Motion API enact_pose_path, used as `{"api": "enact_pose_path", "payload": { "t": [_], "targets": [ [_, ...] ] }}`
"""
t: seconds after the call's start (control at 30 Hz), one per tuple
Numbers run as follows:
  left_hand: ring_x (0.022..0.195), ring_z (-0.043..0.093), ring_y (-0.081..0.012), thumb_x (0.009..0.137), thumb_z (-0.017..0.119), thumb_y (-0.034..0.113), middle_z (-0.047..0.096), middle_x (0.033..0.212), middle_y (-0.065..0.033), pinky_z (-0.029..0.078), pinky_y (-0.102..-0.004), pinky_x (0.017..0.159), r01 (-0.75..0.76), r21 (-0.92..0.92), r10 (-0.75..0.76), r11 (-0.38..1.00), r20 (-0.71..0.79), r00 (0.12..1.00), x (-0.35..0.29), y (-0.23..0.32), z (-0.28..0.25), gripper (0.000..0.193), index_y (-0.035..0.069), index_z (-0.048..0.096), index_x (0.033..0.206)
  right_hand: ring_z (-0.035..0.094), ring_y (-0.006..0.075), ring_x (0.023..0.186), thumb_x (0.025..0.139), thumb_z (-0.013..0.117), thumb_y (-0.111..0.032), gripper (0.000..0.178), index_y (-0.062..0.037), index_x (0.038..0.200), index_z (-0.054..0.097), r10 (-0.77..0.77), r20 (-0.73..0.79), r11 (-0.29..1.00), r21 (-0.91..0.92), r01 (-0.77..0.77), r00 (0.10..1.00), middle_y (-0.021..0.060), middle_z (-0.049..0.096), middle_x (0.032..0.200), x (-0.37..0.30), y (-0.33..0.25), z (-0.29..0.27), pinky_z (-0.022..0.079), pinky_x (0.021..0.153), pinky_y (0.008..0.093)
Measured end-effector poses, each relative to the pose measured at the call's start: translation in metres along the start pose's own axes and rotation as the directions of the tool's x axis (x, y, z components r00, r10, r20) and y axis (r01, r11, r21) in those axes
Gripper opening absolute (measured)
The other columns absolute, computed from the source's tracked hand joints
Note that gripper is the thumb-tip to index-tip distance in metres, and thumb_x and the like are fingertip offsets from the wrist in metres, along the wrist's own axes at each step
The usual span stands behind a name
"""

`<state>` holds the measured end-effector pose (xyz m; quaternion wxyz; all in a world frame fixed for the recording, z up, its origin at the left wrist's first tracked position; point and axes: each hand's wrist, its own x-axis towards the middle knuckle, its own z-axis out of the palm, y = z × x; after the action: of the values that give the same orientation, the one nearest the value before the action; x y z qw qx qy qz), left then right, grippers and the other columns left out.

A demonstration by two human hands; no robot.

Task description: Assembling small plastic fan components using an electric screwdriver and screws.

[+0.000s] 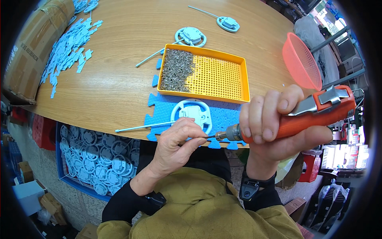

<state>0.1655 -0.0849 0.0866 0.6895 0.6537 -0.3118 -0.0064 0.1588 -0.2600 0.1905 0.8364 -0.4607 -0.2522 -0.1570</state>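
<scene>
My right hand (pixel 278 123) was wrapped tight around the orange electric screwdriver (pixel 302 115); my left fingertips (pixel 195 139) pinched at its bit, any screw hidden, just before the white plastic wheel-shaped part (pixel 192 113) on the blue foam mat (pixel 227 115). A spinning bit could have nipped my fingers.

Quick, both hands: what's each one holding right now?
Left hand: fingers pinched at the driver bit tip; whether it holds a screw cannot be told.
Right hand: closed around the orange electric screwdriver.

Wooden table (pixel 119 79): yellow tray (pixel 243 75), blue foam mat (pixel 163 111), cardboard box (pixel 36 47).
</scene>
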Motion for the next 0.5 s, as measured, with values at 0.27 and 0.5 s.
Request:
{"api": "enact_pose_path", "payload": {
  "t": [0.27, 0.5],
  "targets": [
    [0.078, 0.059, -0.0219, 0.077, 0.071, 0.003, 0.063, 0.082, -0.0076, 0.046, -0.0334, 0.078, 0.116, -0.223, -0.065, 0.968, 0.223, 0.973, 0.003, 0.005, -0.011, 0.017, 0.001, 0.064, 0.092, 0.054, 0.0119, 0.055, 0.084, 0.051, -0.065, 0.059, -0.0078, 0.097, 0.046, 0.046, 0.274, 0.991, 0.109, -0.078, 0.961, 0.0024, 0.054, 0.066, 0.008, -0.008, -0.004, 0.047, 0.052, 0.0272],
    [0.097, 0.051, -0.0306, 0.068, 0.077, 0.018, 0.054, 0.106, -0.0120, 0.041, -0.0399, 0.083, -0.084, 0.655, 0.069, 0.751, 0.049, 0.996, 0.023, -0.006, -0.003, 0.045, 0.006, 0.059, 0.107, 0.046, 0.0134, 0.048, 0.074, 0.048, -0.076, 0.072, -0.0062, 0.094, 0.047, 0.029, -0.073, 0.961, -0.271, -0.047, 0.997, 0.0021, 0.048, 0.059, -0.002, 0.036, -0.013, 0.041, 0.045, 0.0279]
  ]
}}
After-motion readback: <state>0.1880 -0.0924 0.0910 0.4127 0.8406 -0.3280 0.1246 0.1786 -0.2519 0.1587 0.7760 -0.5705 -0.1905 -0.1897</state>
